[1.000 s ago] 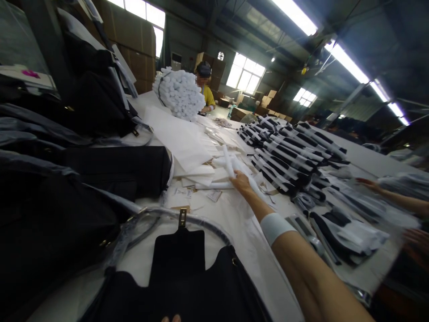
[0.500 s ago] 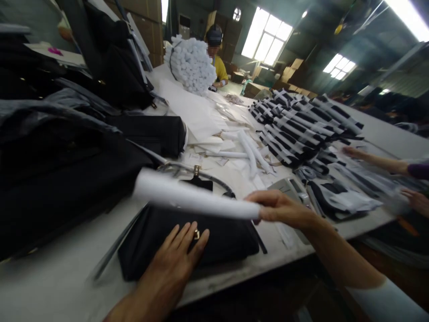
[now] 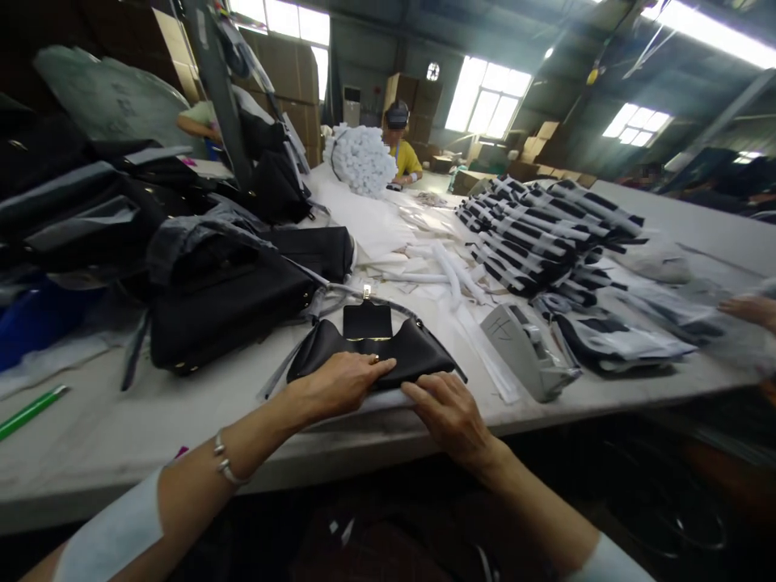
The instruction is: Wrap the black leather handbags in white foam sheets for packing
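A black handbag (image 3: 418, 347) lies near the table's front edge. Its flap tab (image 3: 367, 322) with a gold-coloured clasp points away from me. My left hand (image 3: 343, 381) rests on the bag's front by a small gold fitting, fingers drawn together on the bag and index finger stretched right. At the bag's near right edge, my right hand (image 3: 445, 408) has its fingers curled over the edge and its thumb against a white roll (image 3: 388, 399). That roll lies along the bag's near side, partly covered by both hands; how far it goes under the bag is hidden.
Other black bags (image 3: 224, 307) lie to the left, with a green pen (image 3: 33, 411) nearby. On the right are a grey tape dispenser (image 3: 515, 347), wrapped black straps (image 3: 539, 234) and another person's hand (image 3: 748, 309). Bundled white rolls (image 3: 360, 160) stand behind, near a person in yellow (image 3: 405, 158).
My right hand has brought the white roll down to the bag's near edge. My left hand has shifted from lying flat with spread fingers to fingers gathered at the bag's front. The view has shifted.
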